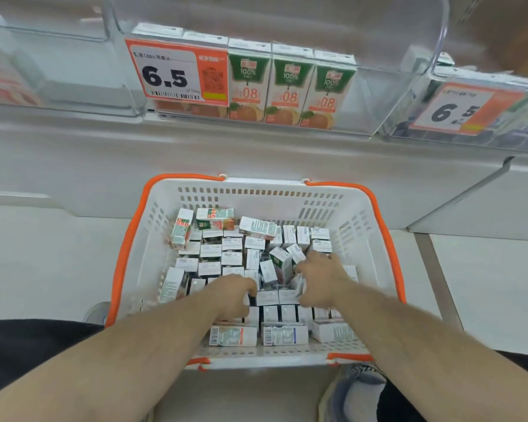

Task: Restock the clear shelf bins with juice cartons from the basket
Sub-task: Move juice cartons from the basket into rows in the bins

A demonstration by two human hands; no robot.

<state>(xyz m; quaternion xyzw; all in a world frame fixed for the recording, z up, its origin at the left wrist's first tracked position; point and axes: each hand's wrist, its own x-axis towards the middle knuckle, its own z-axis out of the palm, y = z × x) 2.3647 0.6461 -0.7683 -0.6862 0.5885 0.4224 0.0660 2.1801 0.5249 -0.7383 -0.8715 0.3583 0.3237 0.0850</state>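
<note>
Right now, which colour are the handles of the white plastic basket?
Orange handles, clearest in the head view.

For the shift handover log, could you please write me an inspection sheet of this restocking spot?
Surface: pale tiled floor; the basket stands on it.
Job's things: white plastic basket with orange handles, full of small white juice cartons; clear plastic shelf bin holds upright green-and-orange cartons behind an orange 6.5 price tag.
Clutter: nothing seen.
Grippers: left hand and right hand reach among the basket's cartons, fingers curled; grasp hidden.
Cables: nothing seen.
Surroundings: neighbouring bin with second price tag; grey shoe.
</note>
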